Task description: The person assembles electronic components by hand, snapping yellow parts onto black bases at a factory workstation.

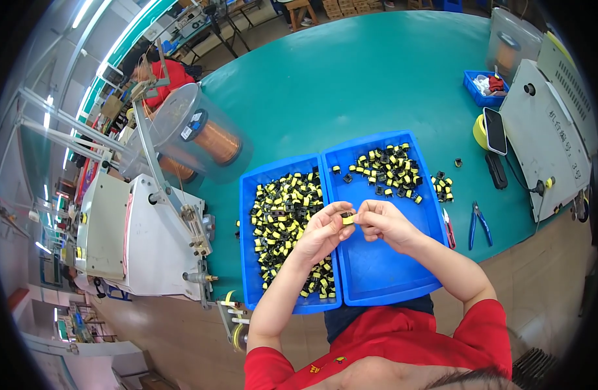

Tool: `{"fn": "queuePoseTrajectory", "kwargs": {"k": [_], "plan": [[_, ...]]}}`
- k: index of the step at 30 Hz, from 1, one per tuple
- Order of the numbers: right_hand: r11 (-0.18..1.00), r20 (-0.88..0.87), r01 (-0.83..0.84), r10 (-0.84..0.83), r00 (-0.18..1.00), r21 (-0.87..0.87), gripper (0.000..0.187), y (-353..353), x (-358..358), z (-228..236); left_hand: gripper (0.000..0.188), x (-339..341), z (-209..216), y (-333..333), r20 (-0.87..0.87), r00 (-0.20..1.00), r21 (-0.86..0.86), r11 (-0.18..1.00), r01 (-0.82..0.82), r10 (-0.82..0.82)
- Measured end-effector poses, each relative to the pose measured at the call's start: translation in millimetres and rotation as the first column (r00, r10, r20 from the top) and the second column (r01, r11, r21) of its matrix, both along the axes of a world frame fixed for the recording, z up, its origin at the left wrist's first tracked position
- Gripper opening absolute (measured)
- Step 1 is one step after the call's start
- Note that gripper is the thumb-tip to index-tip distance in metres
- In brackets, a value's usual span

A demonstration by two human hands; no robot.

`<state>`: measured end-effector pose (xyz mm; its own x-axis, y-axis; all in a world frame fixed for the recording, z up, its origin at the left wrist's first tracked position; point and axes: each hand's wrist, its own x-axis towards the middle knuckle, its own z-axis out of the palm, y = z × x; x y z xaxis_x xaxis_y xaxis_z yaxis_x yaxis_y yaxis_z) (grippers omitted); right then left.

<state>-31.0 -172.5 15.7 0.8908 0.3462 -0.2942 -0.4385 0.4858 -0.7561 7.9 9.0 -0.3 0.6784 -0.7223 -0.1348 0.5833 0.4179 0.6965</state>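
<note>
My left hand (323, 234) pinches a small black coil bobbin wrapped in yellow tape (348, 220), above the divide between two blue trays. My right hand (386, 225) meets it from the other side, thumb and forefinger pressed together at the coil's right end. Below my left hand, the left blue tray (247, 250) is heaped with similar yellow-and-black coils (282, 218). The right blue tray (390, 279) carries a looser pile of coils (390, 168) toward its far side, with bare blue bottom nearer me.
Right of the trays lie loose coils (444, 187), red-handled snips (449, 229), blue pliers (480, 226), a black tool (496, 170) and a phone (495, 131) against a yellow tape roll. Machines flank the green table (299, 84); copper wire spools (217, 143) stand left. A person in red (169, 81) sits far left.
</note>
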Motion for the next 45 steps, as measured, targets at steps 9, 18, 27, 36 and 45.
{"fn": "queuePoseTrajectory", "kwargs": {"k": [9,18,27,36,45], "plan": [[0.959,0.108,0.133,-0.109,0.988,-0.251,0.015,4,-2,-17,0.033,-5,-4,-8,0.325,0.940,0.330,0.919,-0.214,0.102],[0.852,0.162,0.120,-0.042,0.986,-0.510,0.020,-2,-1,-11,0.034,2,0,-2,0.355,0.933,0.393,0.896,-0.209,0.061],[0.726,0.293,0.290,-0.127,0.948,-0.623,0.018,-1,0,-29,0.034,-3,-6,-3,0.437,0.899,0.459,0.851,-0.255,0.033],[0.228,0.444,0.390,0.283,0.850,-0.892,0.025,13,17,-45,0.028,20,1,14,0.807,0.575,0.347,0.678,-0.648,0.135],[-0.452,0.228,0.766,0.773,0.592,-0.457,0.044,17,101,-93,0.026,39,12,61,0.965,0.233,0.238,0.031,-0.971,-0.117]]}}
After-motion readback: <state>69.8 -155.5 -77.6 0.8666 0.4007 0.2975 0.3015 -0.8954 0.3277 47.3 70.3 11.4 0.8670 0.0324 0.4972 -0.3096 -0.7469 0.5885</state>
